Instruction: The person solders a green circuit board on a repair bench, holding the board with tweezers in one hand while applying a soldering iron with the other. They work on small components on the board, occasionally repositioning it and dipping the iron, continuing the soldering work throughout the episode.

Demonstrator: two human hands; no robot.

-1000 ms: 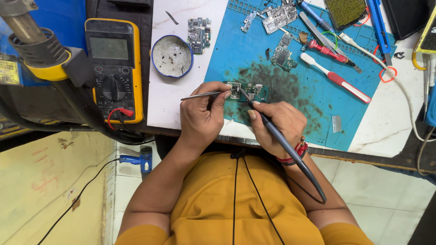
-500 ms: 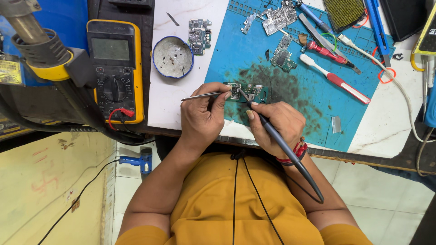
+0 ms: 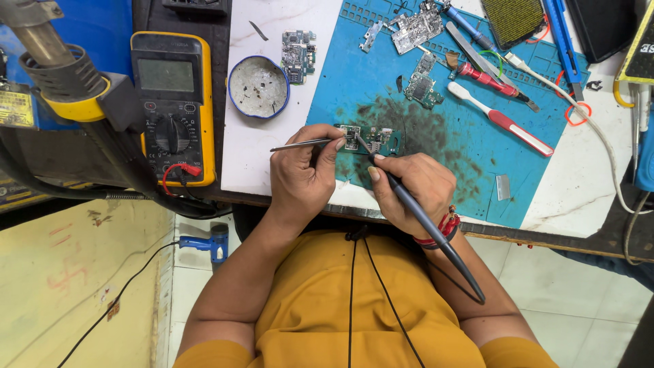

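Blue mat (image 3: 436, 146) | left hand (image 3: 303, 180): tweezers (image 3: 300, 144) | right hand (image 3: 412, 191): soldering iron (image 3: 422, 221) | circuit board (image 3: 371, 138) part-hidden

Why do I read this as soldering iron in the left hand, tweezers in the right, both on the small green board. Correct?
Hands are swapped. Head view: the left hand holds the tweezers, the right hand the soldering iron. Both do meet at the small green board.

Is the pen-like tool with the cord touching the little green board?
Touching. The head view shows the soldering iron, held in the right hand, with its tip resting on the circuit board; no gap shows between them.
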